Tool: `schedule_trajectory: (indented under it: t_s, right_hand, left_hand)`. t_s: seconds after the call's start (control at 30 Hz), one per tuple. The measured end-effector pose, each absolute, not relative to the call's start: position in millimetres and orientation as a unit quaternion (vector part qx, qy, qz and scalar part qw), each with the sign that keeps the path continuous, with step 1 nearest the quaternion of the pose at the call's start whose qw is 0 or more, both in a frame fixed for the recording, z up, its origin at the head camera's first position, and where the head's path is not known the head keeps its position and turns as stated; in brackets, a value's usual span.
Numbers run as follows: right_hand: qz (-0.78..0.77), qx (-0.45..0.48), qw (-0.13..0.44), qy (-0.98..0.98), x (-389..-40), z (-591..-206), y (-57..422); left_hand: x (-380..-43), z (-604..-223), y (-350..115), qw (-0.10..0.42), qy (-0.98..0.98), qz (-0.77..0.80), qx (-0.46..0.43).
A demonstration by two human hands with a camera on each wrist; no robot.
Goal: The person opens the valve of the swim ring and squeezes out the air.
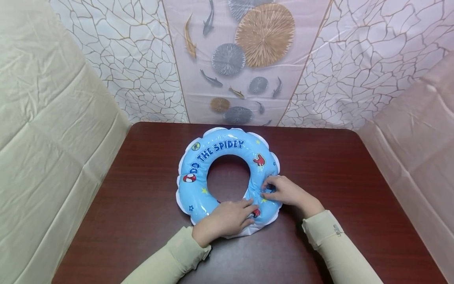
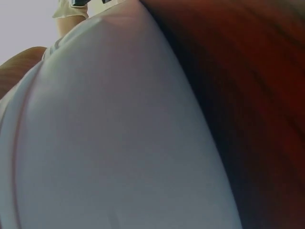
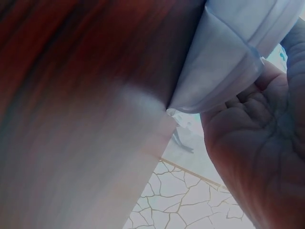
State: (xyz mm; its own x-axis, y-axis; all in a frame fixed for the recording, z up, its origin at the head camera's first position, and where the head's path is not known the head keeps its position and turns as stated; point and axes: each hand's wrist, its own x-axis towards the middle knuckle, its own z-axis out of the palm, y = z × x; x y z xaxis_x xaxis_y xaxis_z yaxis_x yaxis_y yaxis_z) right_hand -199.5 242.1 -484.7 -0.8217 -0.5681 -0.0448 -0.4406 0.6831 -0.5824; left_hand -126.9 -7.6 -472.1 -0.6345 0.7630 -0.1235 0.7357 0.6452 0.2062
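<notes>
A blue inflatable swim ring (image 1: 220,136) with a white scalloped edge and the printed words "DO THE SPIDEY" lies flat on the table. My left hand (image 1: 228,217) rests across its near side, fingers extended over the top. On the right side of the tube, my right hand (image 1: 285,191) has its thumb and fingers bent against the blue surface, which creases beside them. The ring's pale underside (image 2: 119,119) fills much of the left wrist view. In the right wrist view the right palm (image 3: 257,129) sits against the ring's white edge (image 3: 214,71), with the fingertips hidden.
The dark red-brown wooden table (image 1: 142,221) has rounded far corners. Beige padded cloth panels (image 1: 46,130) stand along both sides, and a patterned curtain (image 1: 138,59) with fish and round shapes hangs behind the far edge.
</notes>
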Motion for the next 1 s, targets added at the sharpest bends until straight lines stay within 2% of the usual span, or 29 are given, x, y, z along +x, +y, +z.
schedule_trajectory:
  t_s: [1.0]
  right_hand:
    - [-0.275, -0.280, 0.107, 0.914, -201.0, -483.6, 236.9]
  left_hand:
    - [-129.9, -470.6, 0.5, 0.091, 0.909, 0.041, 0.404]
